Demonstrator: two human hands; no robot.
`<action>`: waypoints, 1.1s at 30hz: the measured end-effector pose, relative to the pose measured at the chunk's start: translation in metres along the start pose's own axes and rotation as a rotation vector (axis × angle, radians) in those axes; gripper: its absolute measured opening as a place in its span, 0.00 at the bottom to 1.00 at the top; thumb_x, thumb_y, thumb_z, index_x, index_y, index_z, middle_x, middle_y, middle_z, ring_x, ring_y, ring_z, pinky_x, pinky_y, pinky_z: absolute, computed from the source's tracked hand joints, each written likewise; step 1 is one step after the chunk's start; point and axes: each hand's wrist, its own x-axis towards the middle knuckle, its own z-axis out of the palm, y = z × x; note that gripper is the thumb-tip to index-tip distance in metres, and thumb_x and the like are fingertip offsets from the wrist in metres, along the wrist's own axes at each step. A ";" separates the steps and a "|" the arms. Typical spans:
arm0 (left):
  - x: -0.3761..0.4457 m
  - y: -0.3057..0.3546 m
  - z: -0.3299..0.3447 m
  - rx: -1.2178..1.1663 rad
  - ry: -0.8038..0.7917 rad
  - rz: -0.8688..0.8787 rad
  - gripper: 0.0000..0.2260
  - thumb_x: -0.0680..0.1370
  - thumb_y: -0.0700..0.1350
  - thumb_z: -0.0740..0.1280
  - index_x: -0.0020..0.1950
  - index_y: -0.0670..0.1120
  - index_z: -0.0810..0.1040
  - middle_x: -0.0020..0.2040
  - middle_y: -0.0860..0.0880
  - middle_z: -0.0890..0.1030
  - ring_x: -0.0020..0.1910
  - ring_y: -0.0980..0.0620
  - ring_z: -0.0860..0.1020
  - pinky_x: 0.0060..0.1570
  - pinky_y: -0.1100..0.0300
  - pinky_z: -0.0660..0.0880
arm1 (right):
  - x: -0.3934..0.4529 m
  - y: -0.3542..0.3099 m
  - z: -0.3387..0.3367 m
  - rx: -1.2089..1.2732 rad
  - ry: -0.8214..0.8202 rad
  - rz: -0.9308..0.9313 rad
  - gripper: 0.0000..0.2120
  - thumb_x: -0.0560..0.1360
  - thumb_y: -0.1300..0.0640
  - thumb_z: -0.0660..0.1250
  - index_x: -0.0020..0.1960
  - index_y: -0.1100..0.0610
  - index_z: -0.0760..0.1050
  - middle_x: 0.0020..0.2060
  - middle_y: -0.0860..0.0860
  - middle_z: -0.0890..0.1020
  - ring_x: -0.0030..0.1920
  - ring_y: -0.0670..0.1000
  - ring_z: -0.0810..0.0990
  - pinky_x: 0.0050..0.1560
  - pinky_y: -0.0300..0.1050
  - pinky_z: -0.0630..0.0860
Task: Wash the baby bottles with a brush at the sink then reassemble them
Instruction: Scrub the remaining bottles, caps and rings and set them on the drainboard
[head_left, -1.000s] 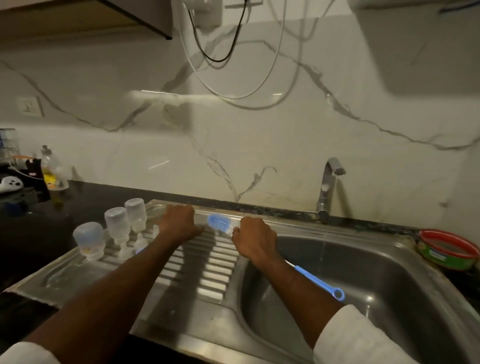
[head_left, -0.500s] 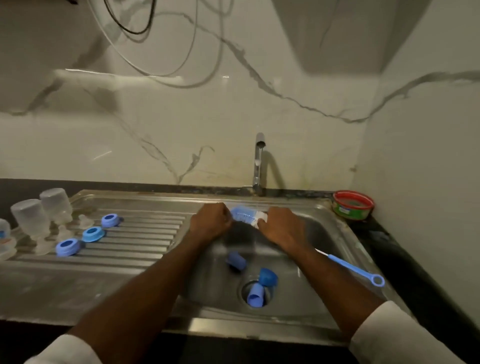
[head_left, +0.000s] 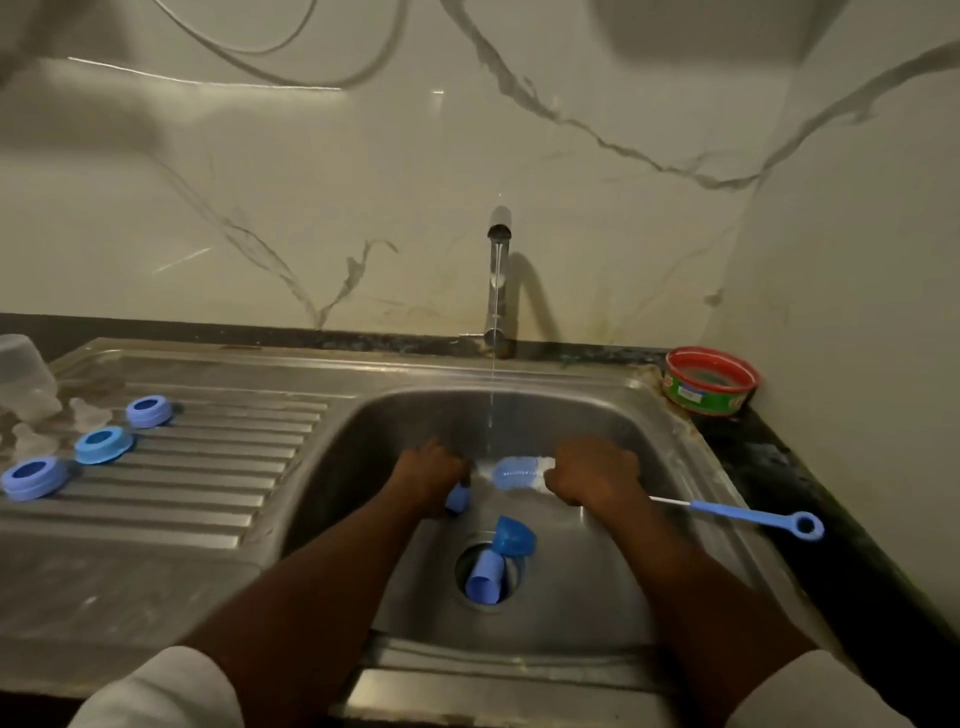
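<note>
Mid-wash: right hand (head_left: 592, 470) is gripping the brush (head_left: 519, 473) under the tap stream at frame centre; left hand (head_left: 434, 475) is gripping a blue cap (head_left: 458, 499). Two caps (head_left: 498, 561) are lying at the drain, three rings (head_left: 101, 444) and a bottle (head_left: 23, 376) are waiting on the drainboard, left. Reassembly is not started.

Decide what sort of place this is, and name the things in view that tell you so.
Most likely a home kitchen: a stainless steel sink with a ribbed draining board, a tap running water, and a marble-patterned splashback above a dark worktop.
</note>
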 end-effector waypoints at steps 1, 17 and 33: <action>0.005 0.000 0.005 -0.014 0.015 -0.014 0.19 0.75 0.55 0.70 0.64 0.54 0.78 0.65 0.50 0.76 0.66 0.47 0.71 0.64 0.48 0.71 | 0.003 0.001 0.001 0.008 0.000 0.003 0.17 0.80 0.51 0.64 0.67 0.51 0.76 0.64 0.52 0.79 0.63 0.55 0.79 0.59 0.50 0.74; 0.018 0.044 -0.091 -2.291 0.324 -0.100 0.13 0.86 0.49 0.56 0.59 0.43 0.75 0.44 0.43 0.78 0.38 0.50 0.78 0.31 0.61 0.77 | -0.006 0.012 -0.005 0.045 0.003 -0.004 0.17 0.80 0.48 0.64 0.67 0.51 0.76 0.66 0.52 0.78 0.65 0.54 0.77 0.61 0.49 0.73; -0.002 0.023 -0.046 -1.677 0.335 -0.058 0.13 0.81 0.42 0.67 0.65 0.41 0.73 0.57 0.41 0.79 0.53 0.46 0.81 0.50 0.55 0.80 | -0.025 0.009 -0.030 0.289 0.400 0.079 0.17 0.82 0.45 0.60 0.62 0.55 0.76 0.56 0.55 0.82 0.54 0.55 0.82 0.47 0.47 0.73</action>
